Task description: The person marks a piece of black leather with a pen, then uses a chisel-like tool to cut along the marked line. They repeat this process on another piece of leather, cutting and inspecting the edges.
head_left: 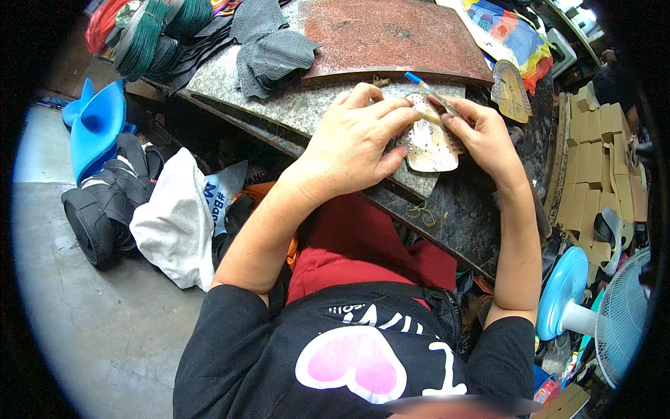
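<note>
My right hand (481, 133) pinches a slim silver pen-like tool (435, 93) with a blue end that points up and away. Its other end is hidden by my fingers. Under both hands a pale, speckled, sole-shaped piece (434, 152) with small dark holes lies on the grey stone slab (279, 115). The bent fingers of my left hand (363, 140) rest over that piece's far part, thumb apart near its left edge. Another sole-shaped piece (511, 94), yellowish-brown, lies to the right of the slab.
A reddish-brown board (398, 38) lies behind my hands, black leather pieces (276, 59) left of it. Green cord bundles (143, 42) sit farther left. Below are a white cloth (174, 216) and black straps (105, 206). Cardboard boxes (590, 153) and a fan (624, 318) stand right.
</note>
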`<state>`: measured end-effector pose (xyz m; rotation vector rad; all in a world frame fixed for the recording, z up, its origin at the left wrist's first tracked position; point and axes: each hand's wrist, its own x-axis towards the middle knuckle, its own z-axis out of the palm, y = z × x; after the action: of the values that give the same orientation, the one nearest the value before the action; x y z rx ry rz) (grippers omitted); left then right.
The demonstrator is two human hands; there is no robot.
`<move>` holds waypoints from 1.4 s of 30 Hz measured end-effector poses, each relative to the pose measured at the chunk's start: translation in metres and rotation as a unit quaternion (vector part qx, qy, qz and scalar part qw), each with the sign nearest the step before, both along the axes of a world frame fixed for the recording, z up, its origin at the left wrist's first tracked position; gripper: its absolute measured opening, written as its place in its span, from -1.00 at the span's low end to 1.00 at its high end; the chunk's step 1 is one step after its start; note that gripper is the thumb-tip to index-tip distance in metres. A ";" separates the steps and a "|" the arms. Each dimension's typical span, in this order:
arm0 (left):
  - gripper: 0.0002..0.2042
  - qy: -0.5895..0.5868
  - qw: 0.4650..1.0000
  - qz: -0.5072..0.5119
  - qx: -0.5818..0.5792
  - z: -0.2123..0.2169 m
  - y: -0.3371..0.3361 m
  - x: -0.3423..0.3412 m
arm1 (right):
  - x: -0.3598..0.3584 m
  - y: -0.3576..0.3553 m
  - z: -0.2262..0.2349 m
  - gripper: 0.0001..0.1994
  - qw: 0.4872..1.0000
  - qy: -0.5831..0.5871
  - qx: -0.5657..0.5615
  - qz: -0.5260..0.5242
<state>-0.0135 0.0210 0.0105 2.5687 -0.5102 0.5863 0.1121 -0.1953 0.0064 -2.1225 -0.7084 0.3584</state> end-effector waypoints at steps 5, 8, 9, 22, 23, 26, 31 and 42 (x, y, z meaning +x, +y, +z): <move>-0.57 -0.011 1.000 0.003 0.013 -0.004 0.002 0.002 | 0.003 0.001 0.002 -0.65 0.995 0.053 0.082 0.027; -0.56 -0.019 1.000 0.002 0.005 -0.007 0.003 0.004 | 0.001 0.001 0.002 -0.65 0.998 -0.007 0.054 0.007; -0.56 -0.020 1.000 0.000 0.004 -0.007 0.004 0.004 | 0.001 0.001 0.001 -0.66 0.998 0.013 0.062 0.006; -0.63 -0.026 0.999 -0.031 -0.003 -0.015 0.012 0.010 | 0.008 -0.001 -0.012 -0.73 0.993 0.001 0.109 0.045; -0.64 -0.017 0.999 -0.031 -0.009 -0.015 0.012 0.011 | 0.008 0.000 -0.012 -0.73 0.995 0.003 0.096 0.034; -0.68 -0.017 0.999 -0.030 -0.023 -0.015 0.012 0.013 | 0.009 0.000 -0.012 -0.73 0.996 -0.011 0.085 0.027; -0.69 -0.026 0.999 -0.021 -0.030 -0.016 0.010 0.014 | 0.010 -0.001 -0.014 -0.72 0.997 -0.037 0.069 0.025; -0.70 -0.044 0.998 -0.022 -0.030 -0.019 0.011 0.016 | 0.007 0.000 -0.010 -0.70 0.998 -0.034 0.056 0.017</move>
<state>0.0022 0.0315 -0.0084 2.4765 -0.5675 0.6918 0.1187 -0.1958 -0.0040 -2.0271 -0.7868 0.2598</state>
